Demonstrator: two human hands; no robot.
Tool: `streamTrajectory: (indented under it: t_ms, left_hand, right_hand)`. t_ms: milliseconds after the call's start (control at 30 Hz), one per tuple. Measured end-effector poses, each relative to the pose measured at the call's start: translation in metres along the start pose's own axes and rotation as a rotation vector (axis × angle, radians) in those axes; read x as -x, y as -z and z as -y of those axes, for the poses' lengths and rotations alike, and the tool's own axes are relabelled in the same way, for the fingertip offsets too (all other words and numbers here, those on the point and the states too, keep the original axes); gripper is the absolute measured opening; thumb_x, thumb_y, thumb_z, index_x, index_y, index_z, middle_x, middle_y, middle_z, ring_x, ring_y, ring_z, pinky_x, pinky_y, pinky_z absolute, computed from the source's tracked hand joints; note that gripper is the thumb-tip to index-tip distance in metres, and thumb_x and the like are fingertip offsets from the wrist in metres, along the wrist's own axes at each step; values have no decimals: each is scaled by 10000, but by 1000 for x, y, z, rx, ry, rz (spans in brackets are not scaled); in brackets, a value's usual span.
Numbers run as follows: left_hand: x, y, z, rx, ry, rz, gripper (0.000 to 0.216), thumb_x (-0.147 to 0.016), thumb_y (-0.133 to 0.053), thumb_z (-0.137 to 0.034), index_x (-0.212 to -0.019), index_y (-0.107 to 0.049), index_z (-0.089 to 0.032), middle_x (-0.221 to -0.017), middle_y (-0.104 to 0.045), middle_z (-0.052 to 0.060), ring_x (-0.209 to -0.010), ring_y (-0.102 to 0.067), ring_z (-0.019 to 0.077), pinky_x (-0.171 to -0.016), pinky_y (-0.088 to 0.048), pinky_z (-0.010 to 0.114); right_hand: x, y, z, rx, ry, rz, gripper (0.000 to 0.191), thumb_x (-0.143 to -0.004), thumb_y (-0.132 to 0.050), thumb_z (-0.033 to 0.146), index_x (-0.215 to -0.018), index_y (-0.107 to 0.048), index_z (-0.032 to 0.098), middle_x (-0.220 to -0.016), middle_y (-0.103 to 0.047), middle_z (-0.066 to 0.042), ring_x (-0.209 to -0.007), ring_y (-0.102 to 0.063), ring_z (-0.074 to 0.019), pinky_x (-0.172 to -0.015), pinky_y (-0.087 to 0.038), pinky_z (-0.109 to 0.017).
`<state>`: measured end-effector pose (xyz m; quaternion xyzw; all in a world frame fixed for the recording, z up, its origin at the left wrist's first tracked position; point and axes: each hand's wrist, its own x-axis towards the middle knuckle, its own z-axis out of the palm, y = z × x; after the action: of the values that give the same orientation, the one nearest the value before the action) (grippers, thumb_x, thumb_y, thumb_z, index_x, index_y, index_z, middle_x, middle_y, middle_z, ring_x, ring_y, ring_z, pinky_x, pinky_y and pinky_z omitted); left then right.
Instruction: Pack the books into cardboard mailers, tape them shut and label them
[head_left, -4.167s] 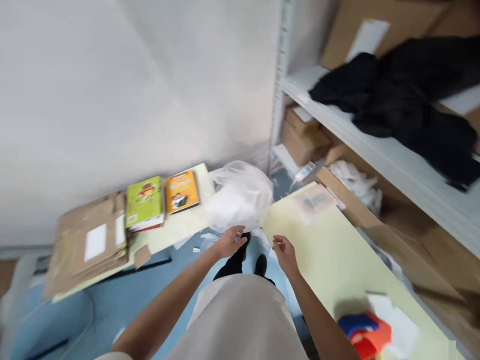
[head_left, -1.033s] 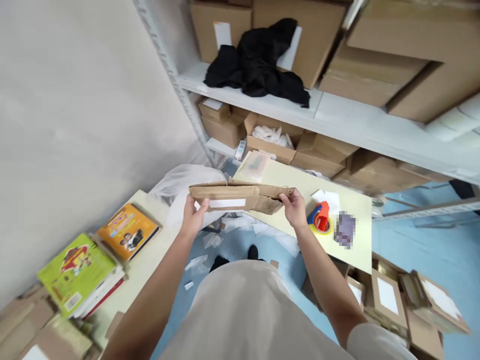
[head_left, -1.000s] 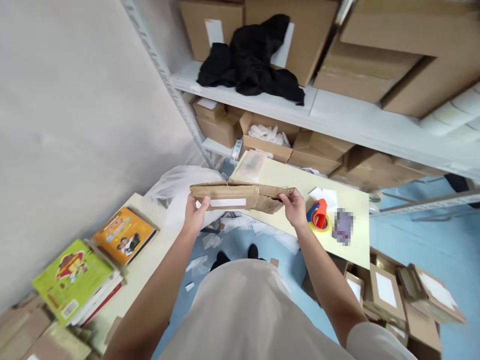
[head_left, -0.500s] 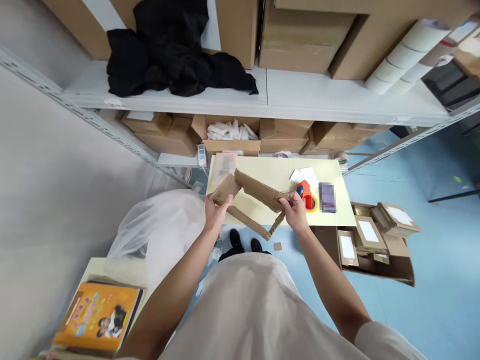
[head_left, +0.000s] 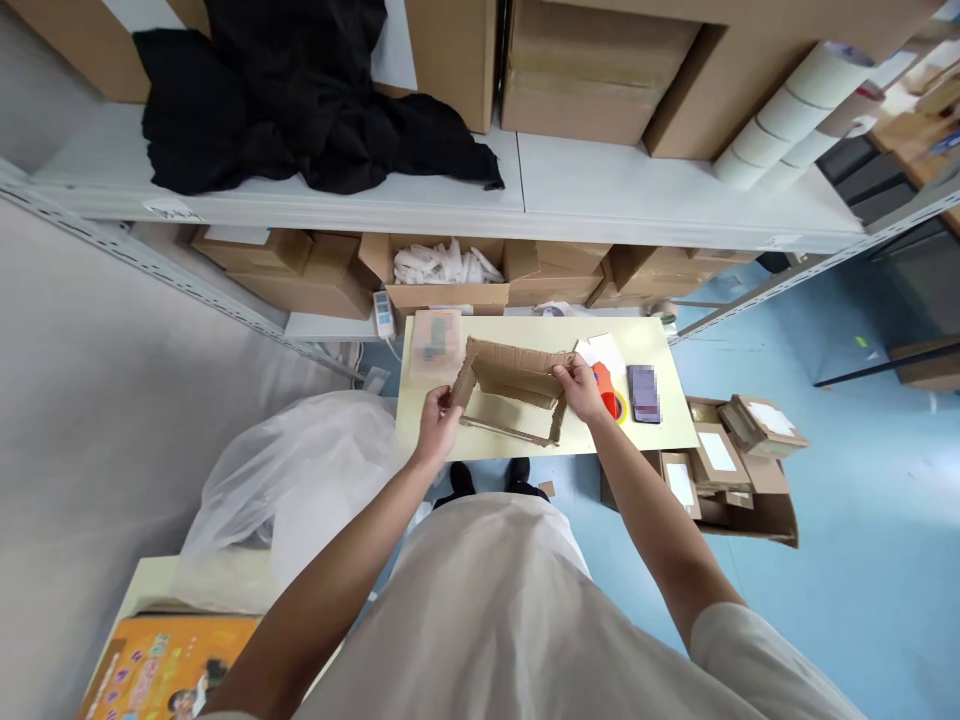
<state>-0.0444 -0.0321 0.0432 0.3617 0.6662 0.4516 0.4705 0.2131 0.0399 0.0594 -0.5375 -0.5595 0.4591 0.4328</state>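
Note:
Between my two hands is a brown cardboard frame (head_left: 517,372), a box-like band of torn-edged cardboard with an open middle through which the pale table (head_left: 431,425) shows. My left hand (head_left: 437,425) grips its left side, thumb and fingers closed on the edge. At the upper right corner my right hand (head_left: 579,388) pinches it. Just beyond my right hand lie a red tape dispenser (head_left: 604,388) with a yellow tape roll (head_left: 620,406), white cards (head_left: 606,352) and a phone (head_left: 644,393). A translucent pinkish case (head_left: 437,343) sits at the table's left back.
Shelving (head_left: 480,215) stands behind the table, with cardboard boxes, black cloth (head_left: 300,120) and white rolls (head_left: 795,115). On the floor at right is an open carton (head_left: 780,515) of small boxes. White plastic film (head_left: 300,480) and an orange box (head_left: 161,665) are at left.
The cardboard frame has turned from slanted to nearly level and squared out. My left hand has moved lower along its left side. The view has shifted slightly.

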Motion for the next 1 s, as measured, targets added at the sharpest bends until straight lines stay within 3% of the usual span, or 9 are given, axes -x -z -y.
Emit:
streamTrajectory:
  t_ms: [167, 233, 333, 400, 533, 667, 767, 900, 1000]
  left_hand:
    - [11, -33, 5, -67, -116, -28, 539, -764, -592, -316, -1270, -441, -212, -1279, -478, 119, -1150, -506, 223, -989, -393, 379]
    - [8, -38, 3, -127, -133, -25, 557, -774, -595, -369, -1290, -453, -212, -1311, -445, 132, -1187, -482, 243, -1021, -366, 400]
    - [2, -39, 3, -238, -129, 4, 511, -774, -591, -432, -1215, -547, -178, -1261, -478, 149, -1193, -480, 275, -1039, -349, 435]
    - [0, -38, 5, -291, -115, 40, 472, -776, -576, -470, -1133, -606, -163, -1196, -524, 148, -1163, -508, 282, -1037, -353, 447]
    - [5, -30, 11, -343, -116, 135, 500, -742, -603, -507, -1110, -617, -168, -1238, -501, 152, -1172, -507, 293, -966, -437, 433]
    - [14, -19, 17, -375, -144, 277, 667, -647, -707, -453, -1225, -529, -171, -1373, -356, 164, -1218, -468, 307, -855, -518, 374]
    - [14, -15, 25, -389, -128, 319, 649, -689, -665, -372, -1277, -467, -183, -1369, -361, 162, -1216, -469, 293, -831, -529, 358]
    - [9, -18, 35, -404, -131, 247, 612, -753, -587, -298, -1325, -394, -197, -1316, -433, 149, -1193, -485, 269, -856, -515, 367]
    - [5, -22, 38, -405, -180, 169, 654, -728, -619, -272, -1333, -383, -196, -1278, -471, 134, -1159, -502, 261, -900, -491, 384]
  right_hand:
    - [-22, 5, -19, 141, -15, -45, 304, -796, -529, 463, -967, -543, 212, -990, -592, -53, -956, -553, -209, -915, -447, -412]
    - [-23, 7, -28, 227, -22, -99, 472, -739, -598, 463, -1114, -527, 184, -1199, -517, -120, -1152, -478, -253, -1005, -385, -455]
    - [-15, 11, -41, 224, -93, -119, 769, -686, -660, 471, -1347, -376, 201, -1405, -342, -149, -1336, -318, -290, -1071, -317, -493]
    - [-4, 16, -48, 138, -195, -67, 788, -728, -614, 513, -1402, -310, 241, -1430, -336, -132, -1347, -330, -279, -1060, -346, -487]
    - [25, 33, -53, 86, -266, 24, 693, -770, -558, 591, -1362, -415, 259, -1459, -349, -114, -1357, -334, -265, -1090, -319, -469]
    - [54, 51, -51, 117, -98, 286, 826, -734, -586, 647, -1429, -329, 281, -1545, -200, -100, -1416, -191, -288, -1106, -274, -498]
    - [67, 54, -52, 234, 34, 416, 1000, -662, -710, 576, -1474, -224, 253, -1557, -129, -113, -1427, -129, -301, -1130, -217, -505]
    - [65, 45, -55, 324, 64, 329, 722, -773, -647, 456, -1412, -380, 250, -1531, -235, -113, -1409, -217, -279, -1140, -217, -483]
    - [58, 39, -58, 313, 50, 260, 656, -764, -660, 396, -1367, -445, 251, -1518, -269, -121, -1389, -271, -291, -1111, -278, -492]
